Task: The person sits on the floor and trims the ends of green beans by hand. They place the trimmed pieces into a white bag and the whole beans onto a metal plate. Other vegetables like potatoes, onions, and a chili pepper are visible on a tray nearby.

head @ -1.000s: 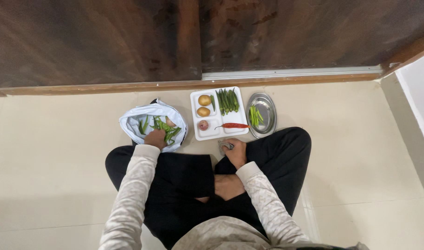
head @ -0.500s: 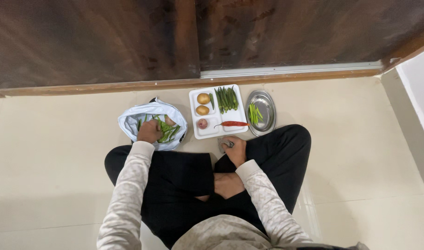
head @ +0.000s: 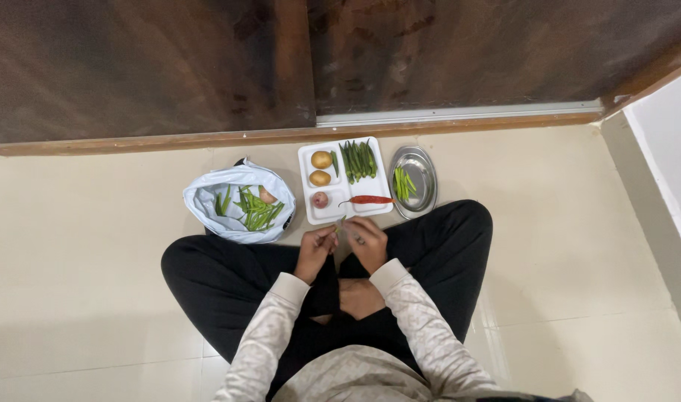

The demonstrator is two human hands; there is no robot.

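A thin green bean pod (head: 341, 223) sits at the centre of the frame, pinched between the left hand (head: 315, 250) and the right hand (head: 368, 242), just below the white plastic compartment tray (head: 309, 212). The tray holds two yellow potatoes (head: 320, 168), a small pink onion (head: 320, 199), a bundle of green pods (head: 358, 160) and a long red chilli (head: 367, 199). The round steel plate (head: 424, 179) beside it holds some cut green pieces. The white plastic bag (head: 206, 199) at left centre holds loose beans. Both hands meet above the crossed legs, fingers curled; whether the right hand holds something more I cannot tell.
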